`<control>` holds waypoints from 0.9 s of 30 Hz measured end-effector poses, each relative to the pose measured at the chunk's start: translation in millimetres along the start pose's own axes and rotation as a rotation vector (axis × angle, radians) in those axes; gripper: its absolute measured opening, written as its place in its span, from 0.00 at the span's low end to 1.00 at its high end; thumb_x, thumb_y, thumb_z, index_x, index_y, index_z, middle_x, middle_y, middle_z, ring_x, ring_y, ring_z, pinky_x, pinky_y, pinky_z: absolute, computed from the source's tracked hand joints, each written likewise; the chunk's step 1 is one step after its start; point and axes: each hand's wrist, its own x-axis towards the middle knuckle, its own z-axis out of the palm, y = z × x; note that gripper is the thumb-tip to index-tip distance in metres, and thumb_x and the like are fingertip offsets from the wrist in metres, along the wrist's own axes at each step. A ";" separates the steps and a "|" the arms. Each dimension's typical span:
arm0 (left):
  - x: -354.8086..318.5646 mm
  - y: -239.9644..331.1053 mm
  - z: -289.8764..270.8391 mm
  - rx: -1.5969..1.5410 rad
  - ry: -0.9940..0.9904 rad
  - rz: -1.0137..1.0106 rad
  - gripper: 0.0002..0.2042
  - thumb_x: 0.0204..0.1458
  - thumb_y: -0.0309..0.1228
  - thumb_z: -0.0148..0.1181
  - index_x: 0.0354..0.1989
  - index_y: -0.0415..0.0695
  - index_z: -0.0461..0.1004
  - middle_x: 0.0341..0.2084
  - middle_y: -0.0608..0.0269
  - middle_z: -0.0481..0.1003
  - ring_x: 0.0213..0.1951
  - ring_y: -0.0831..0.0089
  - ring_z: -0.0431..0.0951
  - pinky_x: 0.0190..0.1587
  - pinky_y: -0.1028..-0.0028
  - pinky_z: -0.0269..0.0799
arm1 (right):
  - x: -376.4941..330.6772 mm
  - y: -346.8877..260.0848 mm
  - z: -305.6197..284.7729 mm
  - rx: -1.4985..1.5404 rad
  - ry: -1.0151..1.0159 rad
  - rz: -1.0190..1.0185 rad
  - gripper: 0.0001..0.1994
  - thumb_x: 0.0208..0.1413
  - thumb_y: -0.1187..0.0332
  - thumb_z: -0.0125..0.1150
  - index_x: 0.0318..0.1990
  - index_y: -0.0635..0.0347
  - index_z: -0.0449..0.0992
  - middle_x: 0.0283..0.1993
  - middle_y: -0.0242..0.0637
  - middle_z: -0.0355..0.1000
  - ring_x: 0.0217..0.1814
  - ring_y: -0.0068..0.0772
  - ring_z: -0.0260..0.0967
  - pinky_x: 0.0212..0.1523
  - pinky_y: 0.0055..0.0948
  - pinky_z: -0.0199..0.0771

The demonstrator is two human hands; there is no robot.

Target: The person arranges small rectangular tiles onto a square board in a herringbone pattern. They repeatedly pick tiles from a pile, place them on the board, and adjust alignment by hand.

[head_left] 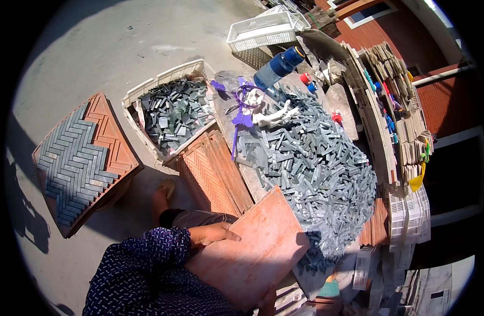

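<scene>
The left hand lies flat along the upper left edge of a plain terracotta board, fingers stretched out across its face and the thumb side curled over the rim, so this grip is closed on the board's edge. The board sits tilted across the person's lap, its far corner reaching the foot of a big heap of small grey strips piled on the bench. The right hand shows only as a few fingertips at the board's lower edge near the bottom of the view; it touches the board there, but how far that grip is closed I cannot tell. The left forearm wears a dark blue patterned sleeve. Just beyond the left hand, a grooved herringbone mould leans against the bench. To its left stands a white crate full of the same grey strips, and farther left, well apart from both hands, a second mould rests on the concrete floor with grey strips already laid in a zigzag over half of it. On the heap's far side lie white gloves, purple scissors and a blue bottle; an empty white basket sits behind.
</scene>
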 end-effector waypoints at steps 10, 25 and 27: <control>10.3 -10.6 -9.5 0.067 0.080 0.045 0.19 0.47 0.28 0.62 0.48 0.35 0.69 0.39 0.58 0.75 0.40 0.70 0.74 0.42 0.73 0.71 | -8.8 -7.9 28.4 -0.139 0.192 -0.018 0.28 0.63 0.51 0.38 0.61 0.64 0.55 0.58 0.42 0.61 0.59 0.39 0.59 0.58 0.41 0.61; -26.5 -23.0 -0.1 0.198 0.064 0.333 0.22 0.53 0.26 0.54 0.56 0.33 0.59 0.51 0.57 0.67 0.53 0.72 0.66 0.57 0.72 0.59 | -36.8 48.0 4.2 -0.359 0.327 -0.359 0.17 0.60 0.62 0.47 0.45 0.70 0.71 0.44 0.44 0.71 0.43 0.31 0.67 0.45 0.29 0.66; -41.1 -23.4 4.7 0.146 0.108 0.250 0.22 0.53 0.25 0.55 0.55 0.34 0.60 0.48 0.58 0.69 0.50 0.72 0.69 0.55 0.72 0.61 | -29.0 55.9 -5.4 -0.370 0.218 -0.354 0.18 0.62 0.62 0.45 0.49 0.70 0.68 0.45 0.39 0.70 0.46 0.27 0.66 0.49 0.26 0.64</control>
